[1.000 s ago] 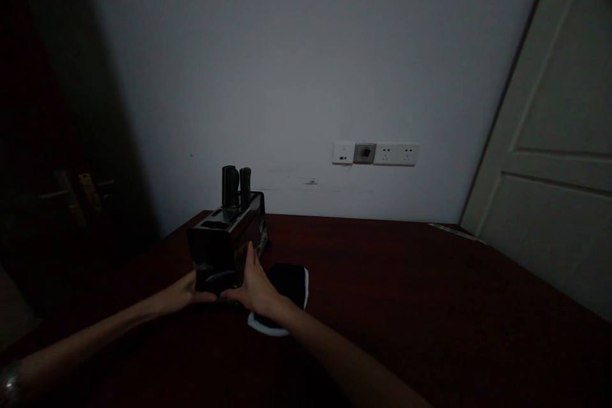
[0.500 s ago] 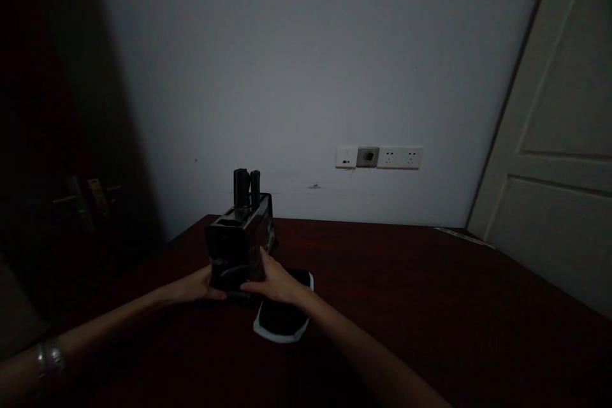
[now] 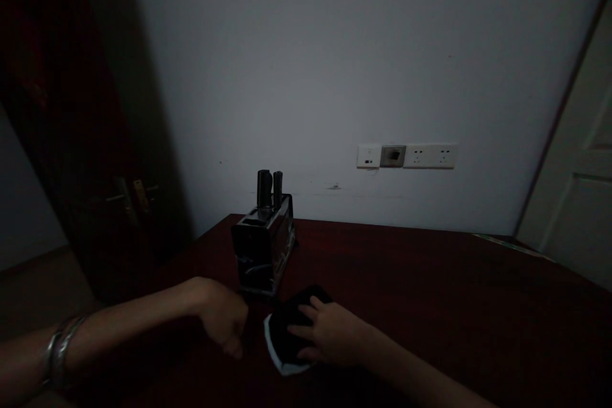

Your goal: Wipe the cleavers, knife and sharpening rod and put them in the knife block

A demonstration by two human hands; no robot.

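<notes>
A dark knife block (image 3: pixel 261 248) with two black handles (image 3: pixel 270 190) stands upright on the dark red table. In front of it lies a folded black cloth with a pale edge (image 3: pixel 291 331). My right hand (image 3: pixel 335 331) rests on the cloth's right side, open, its fingers spread over the dark fabric. Left of the cloth, my left hand (image 3: pixel 222 319) hangs low near the table with its fingers curled in and thumb pointing down. I see nothing in it. It touches neither the block nor the cloth. Dim light hides much of the cloth's detail.
The table (image 3: pixel 382 268) meets a pale wall with a row of sockets (image 3: pixel 406 156). A thin flat strip (image 3: pixel 514 245) lies along the table's back right edge. A dark door with a handle (image 3: pixel 138 194) is at left, a pale door (image 3: pixel 574 204) at right.
Both hands have let go of the knife block and come nearer to me. My right hand has moved onto the cloth, and my left hand has curled. The view has turned slightly left.
</notes>
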